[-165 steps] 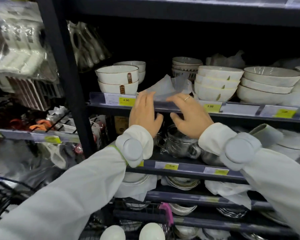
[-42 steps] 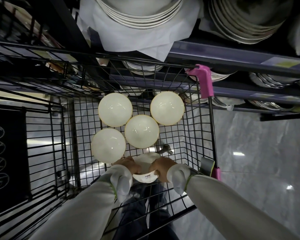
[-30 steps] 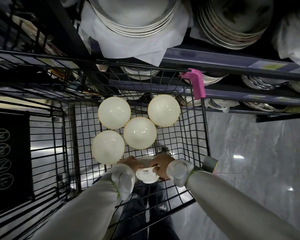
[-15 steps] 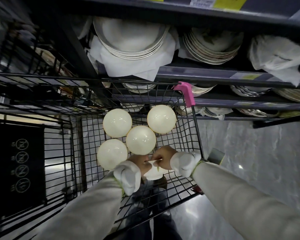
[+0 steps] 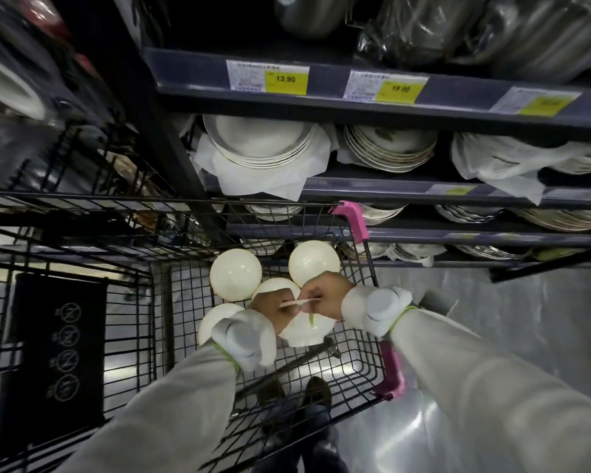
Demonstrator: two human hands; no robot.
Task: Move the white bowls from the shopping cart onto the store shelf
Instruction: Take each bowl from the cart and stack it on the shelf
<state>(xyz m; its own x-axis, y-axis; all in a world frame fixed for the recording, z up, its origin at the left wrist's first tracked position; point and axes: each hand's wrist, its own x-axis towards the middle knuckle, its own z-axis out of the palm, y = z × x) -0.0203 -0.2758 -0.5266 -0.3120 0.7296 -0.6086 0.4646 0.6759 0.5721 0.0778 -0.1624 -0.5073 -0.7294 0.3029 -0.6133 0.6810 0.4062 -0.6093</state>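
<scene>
Looking down from head height into a black wire shopping cart (image 5: 171, 322) parked against dark store shelving (image 5: 321, 107). Both hands meet over the cart and grip one white bowl (image 5: 306, 331) by its rim: the left hand (image 5: 274, 310) curls its fingers over the near-left edge, the right hand (image 5: 325, 298) over the right edge, knuckles almost touching. A second ago this bowl sat low at the near end of the basket with the hands just closing round it; now it is raised and tipped so its outer wall and foot face the camera — clear of the wire floor, as far as the view shows. Four more white bowls remain in the cart: one at back left (image 5: 235, 274), one at back right (image 5: 314, 262), one in the middle (image 5: 275, 288) mostly hidden behind the left hand, and one at near left (image 5: 215, 320) partly behind the left cuff. The view has also tilted upward, bringing in stacked plates (image 5: 258, 141) on paper and yellow price labels (image 5: 285, 79). The bowl shelf itself lies above the frame — so this bowl seems to be starting its lift, with four trips probably left after it.
</scene>
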